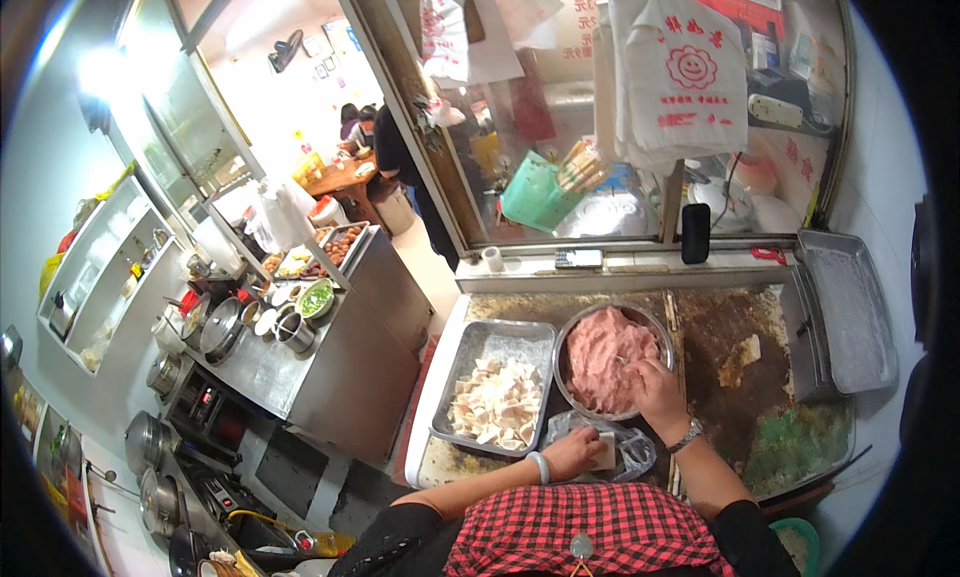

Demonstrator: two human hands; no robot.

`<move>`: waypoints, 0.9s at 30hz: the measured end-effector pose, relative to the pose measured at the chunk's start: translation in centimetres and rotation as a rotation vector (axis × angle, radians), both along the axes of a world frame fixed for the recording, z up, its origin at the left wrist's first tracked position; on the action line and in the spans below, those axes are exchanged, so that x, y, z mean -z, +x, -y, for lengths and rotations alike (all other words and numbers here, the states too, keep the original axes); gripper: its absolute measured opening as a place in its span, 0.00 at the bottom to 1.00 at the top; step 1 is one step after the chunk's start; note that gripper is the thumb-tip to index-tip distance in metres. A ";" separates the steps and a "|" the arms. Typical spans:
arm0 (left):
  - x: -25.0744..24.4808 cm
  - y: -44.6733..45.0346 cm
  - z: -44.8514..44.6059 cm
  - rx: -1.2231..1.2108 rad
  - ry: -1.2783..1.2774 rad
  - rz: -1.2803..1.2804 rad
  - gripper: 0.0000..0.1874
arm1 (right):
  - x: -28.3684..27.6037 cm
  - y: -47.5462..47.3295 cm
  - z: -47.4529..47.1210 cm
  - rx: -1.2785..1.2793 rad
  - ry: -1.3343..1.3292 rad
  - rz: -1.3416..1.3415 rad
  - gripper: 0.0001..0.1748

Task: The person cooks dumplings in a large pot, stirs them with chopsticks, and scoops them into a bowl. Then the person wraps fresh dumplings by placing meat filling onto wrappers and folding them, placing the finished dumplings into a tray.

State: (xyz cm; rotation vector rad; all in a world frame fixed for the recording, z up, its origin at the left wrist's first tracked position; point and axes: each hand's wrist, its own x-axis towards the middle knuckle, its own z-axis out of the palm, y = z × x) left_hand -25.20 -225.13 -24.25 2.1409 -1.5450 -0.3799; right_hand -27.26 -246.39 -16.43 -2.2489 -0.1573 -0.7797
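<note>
A round steel bowl holds a mound of pink minced meat. My right hand, with a watch at its wrist, reaches over the bowl's right side, its fingers at the meat around what looks like a small thin tool, mostly hidden. My left hand, wearing a pale bangle, rests on a stack of square dough wrappers, fingers on its top. The wrappers lie on a clear plastic bag just below the bowl. Left of the bowl, a steel tray holds a heap of folded dumplings.
A stained board lies at right, with an empty-looking metal tray beyond it. A phone and a keypad device stand on the window ledge. A steel counter with pots is at left. People sit at a table beyond.
</note>
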 end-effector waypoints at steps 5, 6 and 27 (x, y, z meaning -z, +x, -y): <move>1.2 -0.1 0.4 -0.032 -0.103 0.032 0.11 | 0.3 0.2 1.0 0.027 0.042 0.076 0.08; 1.2 -0.2 0.4 -0.016 -0.069 0.013 0.10 | 0.3 0.4 1.0 0.012 0.053 0.070 0.08; -0.9 -1.4 0.4 -0.262 -0.140 -0.102 0.05 | 1.4 2.7 0.2 0.028 0.161 0.131 0.09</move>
